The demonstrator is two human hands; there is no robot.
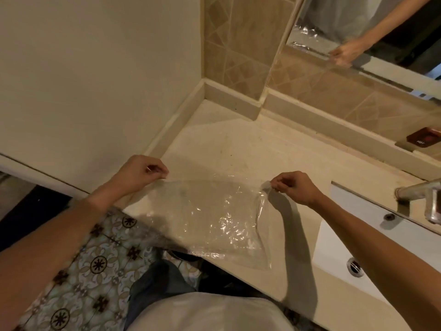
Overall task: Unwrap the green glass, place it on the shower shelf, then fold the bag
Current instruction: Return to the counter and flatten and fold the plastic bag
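A clear, crinkled plastic bag [210,216] is stretched out flat just above the beige counter [238,149]. My left hand [140,173] pinches its upper left corner. At the upper right corner my right hand [293,187] pinches the bag as well. The bag's lower edge hangs past the counter's front edge. The bag looks empty. The green glass is not in view, and neither is the shower shelf.
A white sink basin [346,235] with a metal drain [355,267] lies to the right, under a chrome tap [422,197]. A mirror [372,32] hangs behind, above tan tiles. A plain wall stands to the left. Patterned floor tiles [78,266] show below.
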